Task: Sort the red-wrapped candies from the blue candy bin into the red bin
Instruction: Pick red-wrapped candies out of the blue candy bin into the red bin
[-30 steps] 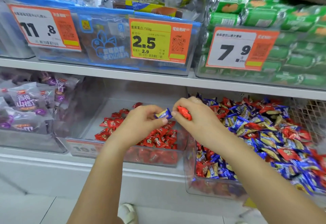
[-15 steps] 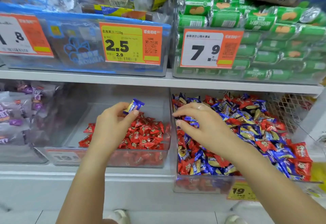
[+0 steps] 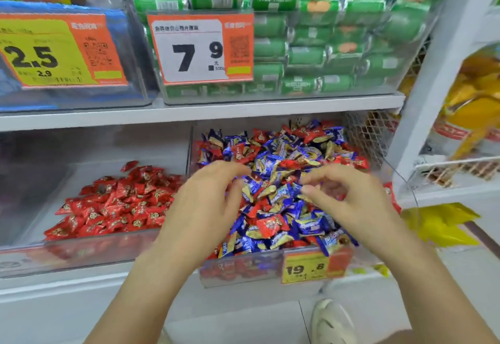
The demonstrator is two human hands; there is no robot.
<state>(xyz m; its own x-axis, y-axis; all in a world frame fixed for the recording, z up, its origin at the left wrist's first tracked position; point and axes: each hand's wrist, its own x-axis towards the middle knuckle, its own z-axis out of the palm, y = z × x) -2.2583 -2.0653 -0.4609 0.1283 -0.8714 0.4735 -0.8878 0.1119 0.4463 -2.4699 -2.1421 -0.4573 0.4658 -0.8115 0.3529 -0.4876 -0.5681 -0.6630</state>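
Where the left held a blue candy before, both hands (image 3: 205,203) (image 3: 349,197) now loosely curled, empty, over the blue bin (image 3: 243,270).

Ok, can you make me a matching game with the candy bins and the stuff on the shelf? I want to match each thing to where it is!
Things:
1. red candy bin
2. mixed blue and red candy bin
3. green packets
4. yellow 19.8 price tag

Places:
A. upper shelf, behind the 7.9 sign
B. lower shelf, on the left
C. on the front of the mixed bin
D. lower shelf, under both hands

Pairs: 1-B, 2-D, 3-A, 4-C
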